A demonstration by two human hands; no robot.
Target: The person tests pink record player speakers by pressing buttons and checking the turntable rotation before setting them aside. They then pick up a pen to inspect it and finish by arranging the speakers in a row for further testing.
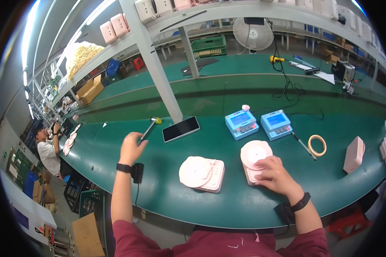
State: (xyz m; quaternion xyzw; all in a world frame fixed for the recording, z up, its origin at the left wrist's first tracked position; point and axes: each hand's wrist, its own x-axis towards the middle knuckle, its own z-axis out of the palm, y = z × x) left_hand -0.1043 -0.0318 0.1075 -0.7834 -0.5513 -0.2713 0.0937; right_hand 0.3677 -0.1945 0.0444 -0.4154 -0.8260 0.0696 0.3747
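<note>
My left hand [132, 149] is closed around the handle end of a small hammer [148, 129], whose yellow-tipped head rests toward the far side of the green table. With its thumb and fingers, my right hand [276, 174] grips a pale pink device shaped like a mini record player [255, 153]; the fingers cover part of its body. Between my hands sits a second pink record player [201, 173], lying flat with its round platter and tone arm facing up. Beyond the left hand lies a dark-screened phone [181, 129].
Two blue boxes with screens [242, 124] [276, 124] stand behind the devices. A pen [303, 146] and a tape roll [317, 145] lie to their right. Another pink device [354, 155] stands at far right. A grey post [156, 64] carries an overhead shelf. A person [49, 147] is at far left.
</note>
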